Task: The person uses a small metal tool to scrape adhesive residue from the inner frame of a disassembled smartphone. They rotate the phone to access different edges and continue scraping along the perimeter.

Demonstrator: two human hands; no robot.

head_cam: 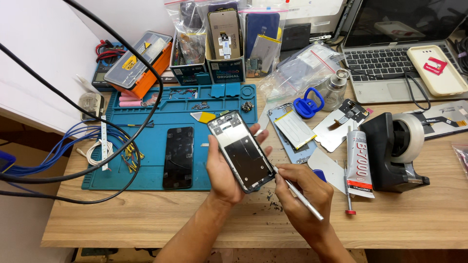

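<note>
The left hand point(225, 170) clasps the phone frame point(241, 151) above the desk's point(146, 219) front edge while the right hand point(304, 195) pinches a metal tool point(298, 193), scraping the frame's lower edge, which likely needs steady, shallow strokes along the rim.

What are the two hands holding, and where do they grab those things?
The left hand grips the phone frame by its long edges. The right hand pinches a thin metal tool mid-shaft, like a pen.

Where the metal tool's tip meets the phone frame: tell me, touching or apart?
Touching. The head view shows the metal tool in the right hand with its tip on the phone frame's lower right edge.
</note>
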